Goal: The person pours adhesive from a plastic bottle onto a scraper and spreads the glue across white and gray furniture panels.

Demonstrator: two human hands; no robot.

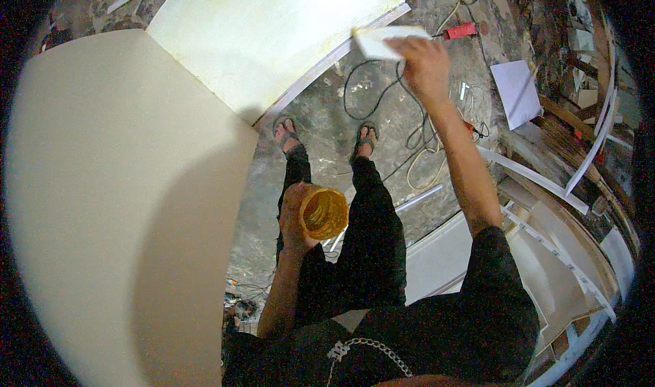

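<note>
My left hand (292,218) is wrapped round a yellow-brown jar (325,214), its open mouth facing up. The jar's inside looks coated with something amber. Stretched out ahead, my right hand (428,68) grips a flat white piece (376,44), slightly smeared by motion; I cannot tell what it is made of. The piece is at the right edge of a large pale panel (273,39), whose surface has a faint yellowish sheen. Whether the piece touches that edge is unclear.
A big beige board (102,182) fills the left side. Black and pale cables (351,90) loop over the stained concrete floor (327,162), near a red tool-like object (460,31). White offcuts (516,94), strips (532,179) and wood scraps crowd the right.
</note>
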